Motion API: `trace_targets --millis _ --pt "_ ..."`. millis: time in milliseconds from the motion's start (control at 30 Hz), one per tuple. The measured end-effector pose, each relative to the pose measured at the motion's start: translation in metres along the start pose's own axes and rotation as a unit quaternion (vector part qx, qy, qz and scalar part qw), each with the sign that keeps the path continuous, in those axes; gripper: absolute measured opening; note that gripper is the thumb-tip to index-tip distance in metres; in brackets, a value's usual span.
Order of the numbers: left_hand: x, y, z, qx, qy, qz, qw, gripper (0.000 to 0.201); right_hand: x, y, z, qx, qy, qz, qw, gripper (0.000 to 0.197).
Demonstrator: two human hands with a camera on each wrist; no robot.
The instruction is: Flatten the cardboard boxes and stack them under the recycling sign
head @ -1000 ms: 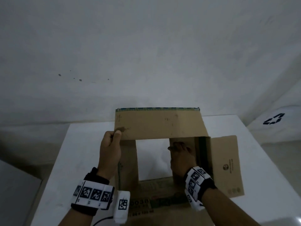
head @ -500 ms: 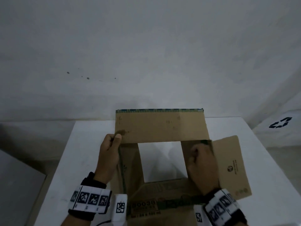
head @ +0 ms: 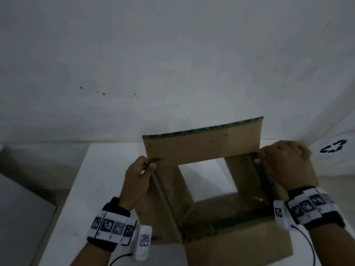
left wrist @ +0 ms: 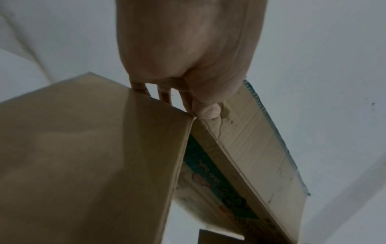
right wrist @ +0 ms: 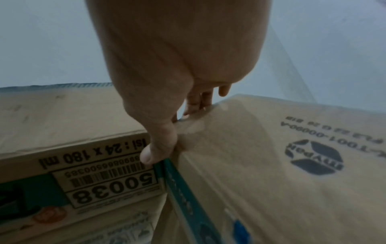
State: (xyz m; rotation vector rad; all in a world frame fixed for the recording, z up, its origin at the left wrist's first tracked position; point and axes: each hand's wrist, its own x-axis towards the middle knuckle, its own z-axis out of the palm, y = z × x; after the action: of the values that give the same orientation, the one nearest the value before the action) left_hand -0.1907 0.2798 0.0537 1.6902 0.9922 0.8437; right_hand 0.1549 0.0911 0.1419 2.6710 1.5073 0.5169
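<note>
A brown cardboard box (head: pixel 201 148) stands on the white table (head: pixel 99 181), open at top and bottom so the table shows through its middle. My left hand (head: pixel 143 169) pinches its far left corner, thumb inside on the flap, seen close in the left wrist view on the box (left wrist: pixel 87 156). My right hand (head: pixel 282 162) grips the far right corner, thumb along the green inner edge; the right wrist view shows the printed box (right wrist: pixel 271 165) with barcode 50038 under my right hand (right wrist: pixel 167 143). A black recycling sign (head: pixel 333 148) is on the wall at the right.
A grey wall rises right behind the table. A grey surface (head: pixel 21 212) lies lower at the left, past the table's edge. Cables run from both wrist bands near the table's front.
My right hand has come out of the box's inside and moved up and right to take the far right corner. The left hand has kept its pinch. The box has tilted slightly.
</note>
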Motion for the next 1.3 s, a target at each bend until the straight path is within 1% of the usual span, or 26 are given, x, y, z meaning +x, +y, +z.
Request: trace_targets --millis 67,100,167,200,267,333,400,433,500,567,600,633,667,700,767,800,867,933,967,1000,1033,1067,1100,1133,1200,1300 --pt "0.008 -0.004 0.009 0.039 0.016 0.004 0.999 0.035 0.010 -0.001 -0.017 -0.030 0.010 0.007 0.999 0.008" --pt "0.011 -0.008 0.012 0.052 0.028 -0.002 0.998 0.034 0.012 -0.006 -0.019 -0.062 -0.001 0.011 0.998 0.007" --pt "0.013 -0.021 0.012 0.055 0.054 -0.022 0.997 0.038 0.012 -0.023 -0.010 -0.114 -0.043 -0.002 0.993 0.010" --pt "0.012 -0.029 0.010 0.045 0.060 -0.033 0.997 0.038 0.007 -0.030 0.000 -0.120 -0.072 -0.017 0.990 0.010" --pt "0.006 -0.050 0.003 0.029 0.069 -0.066 0.995 0.030 -0.008 -0.046 0.028 -0.101 -0.130 -0.043 0.985 0.012" --pt "-0.005 -0.072 -0.008 0.040 0.069 -0.101 0.992 0.020 -0.028 -0.060 0.059 -0.054 -0.168 -0.060 0.983 0.029" --pt "-0.020 -0.099 -0.021 0.059 0.050 -0.131 0.988 0.015 -0.052 -0.077 0.085 -0.004 -0.188 -0.060 0.980 0.048" --pt "-0.029 -0.117 -0.026 0.061 0.035 -0.149 0.986 0.012 -0.065 -0.088 0.095 0.009 -0.198 -0.059 0.978 0.054" --pt "-0.050 -0.147 -0.038 0.062 -0.008 -0.177 0.982 0.007 -0.090 -0.107 0.121 0.055 -0.233 -0.055 0.969 0.059" --pt "-0.071 -0.173 -0.048 0.065 -0.050 -0.178 0.981 0.035 -0.112 -0.123 0.138 0.124 -0.272 -0.017 0.954 0.063" --pt "-0.083 -0.181 -0.053 0.069 -0.072 -0.168 0.981 0.047 -0.122 -0.129 0.143 0.165 -0.286 0.008 0.944 0.060" --pt "-0.092 -0.183 -0.054 0.081 -0.099 -0.164 0.978 0.053 -0.130 -0.132 0.145 0.209 -0.301 0.031 0.930 0.055" --pt "-0.101 -0.186 -0.057 0.091 -0.124 -0.177 0.972 0.055 -0.139 -0.136 0.150 0.237 -0.319 0.034 0.917 0.050" --pt "-0.109 -0.191 -0.061 0.091 -0.144 -0.200 0.965 0.054 -0.146 -0.139 0.156 0.257 -0.347 0.020 0.902 0.048" --pt "-0.117 -0.196 -0.066 0.105 -0.190 -0.219 0.951 0.056 -0.157 -0.144 0.166 0.246 -0.412 -0.035 0.877 0.049" --pt "-0.118 -0.201 -0.066 0.116 -0.201 -0.224 0.946 0.058 -0.160 -0.144 0.173 0.231 -0.427 -0.052 0.873 0.050" --pt "-0.113 -0.199 -0.063 0.152 -0.206 -0.233 0.938 0.052 -0.160 -0.148 0.175 0.219 -0.441 -0.048 0.869 0.049" --pt "-0.102 -0.195 -0.052 0.202 -0.178 -0.223 0.937 0.034 -0.156 -0.158 0.180 0.202 -0.416 -0.008 0.887 0.047" --pt "-0.094 -0.197 -0.045 0.230 -0.164 -0.219 0.934 0.047 -0.154 -0.164 0.183 0.204 -0.401 0.020 0.893 0.049" --pt "-0.086 -0.198 -0.038 0.266 -0.169 -0.206 0.926 0.073 -0.151 -0.174 0.187 0.213 -0.393 0.033 0.894 0.054" --pt "-0.078 -0.198 -0.030 0.307 -0.189 -0.190 0.913 0.089 -0.148 -0.185 0.191 0.225 -0.395 0.025 0.890 0.056" --pt "-0.072 -0.197 -0.021 0.347 -0.207 -0.187 0.895 0.096 -0.144 -0.196 0.194 0.234 -0.405 -0.003 0.884 0.056" --pt "-0.067 -0.193 -0.012 0.378 -0.222 -0.187 0.879 0.097 -0.139 -0.209 0.196 0.242 -0.409 -0.041 0.879 0.059" --pt "-0.063 -0.192 -0.005 0.401 -0.239 -0.192 0.864 0.097 -0.135 -0.220 0.196 0.241 -0.416 -0.083 0.873 0.066" --pt "-0.057 -0.186 0.008 0.437 -0.263 -0.185 0.840 0.095 -0.126 -0.243 0.195 0.218 -0.424 -0.138 0.868 0.078" --pt "-0.057 -0.192 0.014 0.455 -0.256 -0.187 0.832 0.097 -0.120 -0.272 0.198 0.197 -0.427 -0.159 0.868 0.086"
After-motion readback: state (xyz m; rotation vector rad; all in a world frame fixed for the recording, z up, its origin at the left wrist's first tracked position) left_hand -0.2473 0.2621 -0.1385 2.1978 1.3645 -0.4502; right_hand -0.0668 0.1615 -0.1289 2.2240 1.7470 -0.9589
